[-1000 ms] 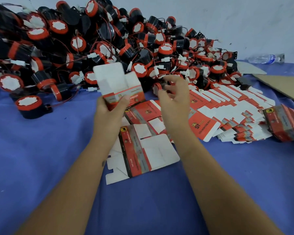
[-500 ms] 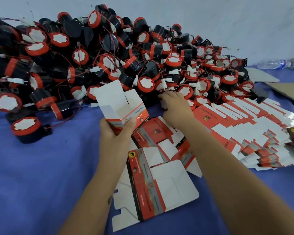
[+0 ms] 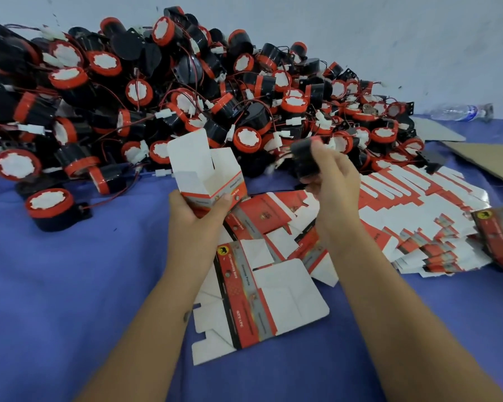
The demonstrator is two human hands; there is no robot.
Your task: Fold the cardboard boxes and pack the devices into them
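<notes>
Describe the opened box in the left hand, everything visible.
The folded box is small printed cardboard: white inside, red and grey bands with small text outside. It stands roughly upright, top open, one tall white flap raised at the back-left, shorter flaps beside it. The left hand grips its lower end, thumb on the front. Nothing shows inside from this angle.

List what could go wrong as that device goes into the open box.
1. The device in the right hand trails wires toward the pile; they may snag and drag others along.
2. The left hand grips only the box bottom, so the box might tip or crush.
3. The raised flap could be bent inward.
</notes>
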